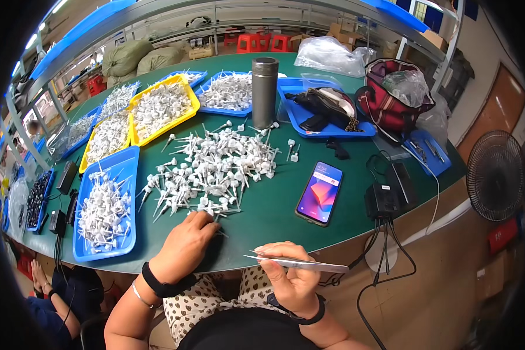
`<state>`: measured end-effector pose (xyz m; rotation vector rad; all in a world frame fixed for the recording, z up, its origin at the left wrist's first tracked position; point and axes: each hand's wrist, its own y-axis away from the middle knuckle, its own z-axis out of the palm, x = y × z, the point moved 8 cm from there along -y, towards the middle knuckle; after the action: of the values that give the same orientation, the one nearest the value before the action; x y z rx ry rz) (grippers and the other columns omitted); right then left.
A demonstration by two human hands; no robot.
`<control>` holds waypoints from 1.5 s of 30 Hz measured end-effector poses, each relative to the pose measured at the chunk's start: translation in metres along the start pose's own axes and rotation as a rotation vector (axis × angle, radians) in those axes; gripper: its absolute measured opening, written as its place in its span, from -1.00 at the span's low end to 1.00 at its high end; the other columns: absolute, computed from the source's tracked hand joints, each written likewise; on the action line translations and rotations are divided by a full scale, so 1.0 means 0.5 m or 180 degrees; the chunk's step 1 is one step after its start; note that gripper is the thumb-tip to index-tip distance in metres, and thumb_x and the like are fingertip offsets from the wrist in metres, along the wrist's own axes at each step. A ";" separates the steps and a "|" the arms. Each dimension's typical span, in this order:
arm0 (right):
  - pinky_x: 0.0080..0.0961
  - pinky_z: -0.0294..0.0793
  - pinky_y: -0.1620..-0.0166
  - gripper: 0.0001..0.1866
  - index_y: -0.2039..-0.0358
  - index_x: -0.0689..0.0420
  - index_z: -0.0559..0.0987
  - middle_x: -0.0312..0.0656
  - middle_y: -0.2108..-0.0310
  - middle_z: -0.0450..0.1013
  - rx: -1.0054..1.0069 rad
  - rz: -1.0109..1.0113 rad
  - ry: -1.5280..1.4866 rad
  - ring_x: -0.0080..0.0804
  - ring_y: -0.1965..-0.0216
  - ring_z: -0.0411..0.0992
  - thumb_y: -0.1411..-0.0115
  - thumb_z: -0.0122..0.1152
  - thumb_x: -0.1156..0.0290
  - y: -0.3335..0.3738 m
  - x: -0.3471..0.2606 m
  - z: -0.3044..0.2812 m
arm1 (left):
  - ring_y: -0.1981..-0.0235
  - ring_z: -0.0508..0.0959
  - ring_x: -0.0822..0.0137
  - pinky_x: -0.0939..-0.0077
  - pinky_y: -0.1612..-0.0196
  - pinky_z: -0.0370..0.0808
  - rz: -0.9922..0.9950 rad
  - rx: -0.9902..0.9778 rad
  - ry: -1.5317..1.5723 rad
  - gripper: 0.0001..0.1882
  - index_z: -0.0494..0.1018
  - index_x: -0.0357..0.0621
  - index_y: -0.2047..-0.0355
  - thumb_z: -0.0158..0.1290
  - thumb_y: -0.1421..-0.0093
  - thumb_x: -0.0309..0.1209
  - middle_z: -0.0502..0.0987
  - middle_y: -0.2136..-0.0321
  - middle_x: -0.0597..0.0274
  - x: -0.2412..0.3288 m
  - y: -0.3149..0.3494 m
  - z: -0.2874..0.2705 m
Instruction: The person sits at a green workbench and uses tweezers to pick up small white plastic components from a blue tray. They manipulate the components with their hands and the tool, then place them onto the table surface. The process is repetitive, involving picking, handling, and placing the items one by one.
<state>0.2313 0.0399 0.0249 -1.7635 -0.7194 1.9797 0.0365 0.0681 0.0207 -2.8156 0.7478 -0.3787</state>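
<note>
Right-hand grip: Metal tweezers (315,266) are held between the thumb and fingers of the right hand (289,277); the fingers are closed around the shanks.
Tweezer tips: Pointed to the left, above the near table edge; a narrow gap is shown, with nothing seen between them.
Left-hand grip: The left hand (186,242) is placed palm down at the near edge of the loose pile, fingers bent. Whether a part is pinched cannot be told, as the fingertips are partly hidden.
Wrists: A dark band is worn on each; a light bracelet is also worn on the left.
White parts: A loose heap of thin-stemmed white parts (221,160) is spread on the green table (274,210), directly beyond the left hand.
Near tray: A blue tray (133,181), partly filled with similar parts, is located left of the heap.
Yellow trays: Two yellow trays (193,104), also filled, are set behind the blue one.
Flask: A grey flask (264,93) is stood upright behind the heap.
Phone: A phone (319,192) with lit screen is laid right of the heap.
Right side: Black power adapters (382,201) are placed near the table edge.
</note>
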 end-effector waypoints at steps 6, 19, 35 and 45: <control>-0.47 0.55 0.13 -0.82 0.18 0.28 0.55 -0.04 0.24 0.59 0.0000 0.0051 0.0146 -0.32 0.23 0.57 -0.23 0.32 0.56 -0.014 0.019 -0.013 | 0.20 0.49 0.03 0.24 0.15 0.50 0.0078 -0.0069 -0.0126 -0.81 0.45 -0.26 0.25 0.03 -0.08 -0.61 0.49 0.27 0.05 -0.004 -0.027 -0.001; -0.51 0.55 0.13 -0.83 0.19 0.27 0.57 -0.11 0.27 0.61 0.0192 0.0795 -0.0478 -0.40 0.25 0.58 -0.27 0.32 0.48 -0.001 0.060 -0.006 | 0.28 0.61 0.35 0.54 0.20 0.55 -0.0565 0.1567 0.1207 -0.84 0.53 -0.31 0.26 0.15 -0.16 -0.75 0.54 0.31 0.17 -0.059 -0.008 -0.104; -0.19 0.55 -0.15 -0.78 0.06 0.29 0.47 0.14 -0.06 0.47 -0.0862 0.1986 -0.2327 -0.06 -0.08 0.51 -0.43 0.07 0.39 0.099 0.074 0.178 | 0.20 0.61 0.46 0.55 0.09 0.59 -0.2076 0.1866 0.4171 -0.79 0.50 -0.31 0.05 0.13 -0.31 -0.58 0.60 0.21 0.25 -0.003 0.270 0.077; -0.32 0.62 -0.05 -0.80 0.09 0.29 0.48 0.07 0.05 0.51 -0.1044 0.1928 -0.1994 -0.21 0.03 0.55 -0.41 0.10 0.41 0.131 0.071 0.232 | 0.10 0.64 0.32 0.45 0.01 0.61 -0.2186 0.1355 0.5445 -0.77 0.50 -0.34 0.04 0.14 -0.32 -0.53 0.61 0.13 0.16 0.004 0.333 0.155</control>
<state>0.1145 -0.0040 -0.0342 -1.6571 -0.7888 3.0522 -0.0147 -0.0646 -0.0953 -1.6223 -0.2541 -2.6546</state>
